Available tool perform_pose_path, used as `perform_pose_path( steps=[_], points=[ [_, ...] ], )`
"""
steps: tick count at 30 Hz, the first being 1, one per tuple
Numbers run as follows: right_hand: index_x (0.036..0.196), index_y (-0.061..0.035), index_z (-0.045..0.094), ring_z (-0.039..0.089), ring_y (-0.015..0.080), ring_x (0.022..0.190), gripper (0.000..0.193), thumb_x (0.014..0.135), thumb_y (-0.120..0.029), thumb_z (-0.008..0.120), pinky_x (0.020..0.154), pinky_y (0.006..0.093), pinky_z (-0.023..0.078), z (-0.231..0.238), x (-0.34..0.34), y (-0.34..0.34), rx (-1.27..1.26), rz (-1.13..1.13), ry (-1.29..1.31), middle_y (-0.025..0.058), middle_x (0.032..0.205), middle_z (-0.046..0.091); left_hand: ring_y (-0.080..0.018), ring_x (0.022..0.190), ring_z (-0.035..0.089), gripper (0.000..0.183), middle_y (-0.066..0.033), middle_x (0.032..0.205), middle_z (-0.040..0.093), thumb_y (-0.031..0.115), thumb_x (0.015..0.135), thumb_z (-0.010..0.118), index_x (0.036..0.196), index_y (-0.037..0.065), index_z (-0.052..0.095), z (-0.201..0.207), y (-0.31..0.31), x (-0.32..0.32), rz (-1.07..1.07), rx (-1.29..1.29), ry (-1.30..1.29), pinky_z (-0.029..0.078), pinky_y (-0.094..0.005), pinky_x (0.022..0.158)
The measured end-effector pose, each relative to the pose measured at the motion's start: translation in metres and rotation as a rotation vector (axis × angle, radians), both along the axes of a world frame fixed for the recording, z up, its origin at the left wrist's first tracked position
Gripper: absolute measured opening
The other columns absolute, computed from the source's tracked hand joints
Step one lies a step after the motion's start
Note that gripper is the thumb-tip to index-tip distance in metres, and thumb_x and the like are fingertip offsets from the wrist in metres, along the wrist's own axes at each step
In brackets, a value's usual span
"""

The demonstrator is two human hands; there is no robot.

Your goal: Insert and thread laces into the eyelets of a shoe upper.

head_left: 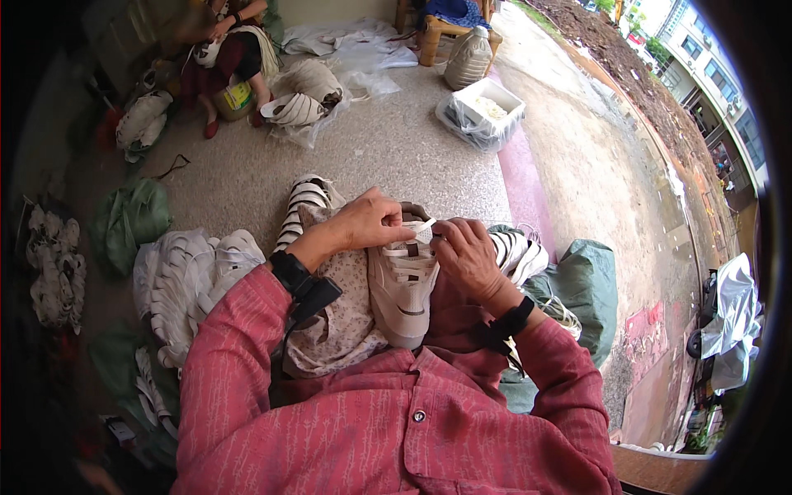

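A pale beige sneaker [402,289] rests on my lap, its toe pointing at me and its collar facing away. From the left, my left hand [371,221] is closed in a pinch at the top of the shoe's lacing. My right hand [466,254] is pinched at the opposite side of the same opening. Between the two hands a short piece of white shoelace [426,228] shows, and both sets of fingers appear to grip it. White lace rows cross the shoe's upper below. A floral cloth [334,309] covers my lap under the left forearm.
Stacks of white shoe uppers [177,280] lie at my left, and more uppers [518,254] at my right beside a green sack [582,285]. Ahead stand a white bin [488,107] and a bamboo chair [441,37]. Another person [227,62] sits at the far left.
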State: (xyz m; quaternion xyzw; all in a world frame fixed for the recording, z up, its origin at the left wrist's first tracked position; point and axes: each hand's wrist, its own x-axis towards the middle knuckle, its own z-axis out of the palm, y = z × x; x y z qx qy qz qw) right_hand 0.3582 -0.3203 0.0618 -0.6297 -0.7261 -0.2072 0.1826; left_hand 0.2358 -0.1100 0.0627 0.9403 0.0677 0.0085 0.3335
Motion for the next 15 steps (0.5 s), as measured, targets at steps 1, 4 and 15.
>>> perform_pose_path(
  steps=[1,4,15],
  points=[
    [0.093,-0.0089,0.057,0.056,0.0241,0.097,0.022,0.072,-0.012,0.061,0.083,0.0382,0.042,0.001,-0.002,-0.001,0.016,-0.014,0.021,0.0066,0.102,0.056,-0.0285,0.094,0.055,0.038,-0.0122,0.089,0.063,0.044,0.076,0.072,0.082,0.007,0.068,0.000,0.001,0.002,0.002,-0.003,0.002,0.046,-0.0358,0.085],
    [0.100,-0.0083,0.057,0.057,0.0268,0.098,0.032,0.069,-0.010,0.063,0.085,0.0396,0.041,0.005,-0.003,-0.010,0.008,-0.002,0.148,0.0083,0.104,0.057,-0.0286,0.095,0.055,0.042,-0.0130,0.085,0.063,0.049,0.074,0.073,0.075,0.006,0.069,0.000,0.004,0.007,-0.022,-0.011,0.050,0.046,-0.0352,0.084],
    [0.110,-0.0025,0.059,0.063,0.0164,0.070,0.027,0.086,-0.014,0.059,0.062,0.0304,0.049,-0.006,0.053,0.000,-0.235,-0.213,1.271,0.0082,0.082,0.065,-0.0122,0.072,0.055,0.042,-0.0042,0.081,0.063,0.042,0.094,0.055,0.091,0.002,0.066,0.017,-0.002,0.022,-0.059,-0.371,0.162,0.045,-0.0268,0.067]
  ],
)
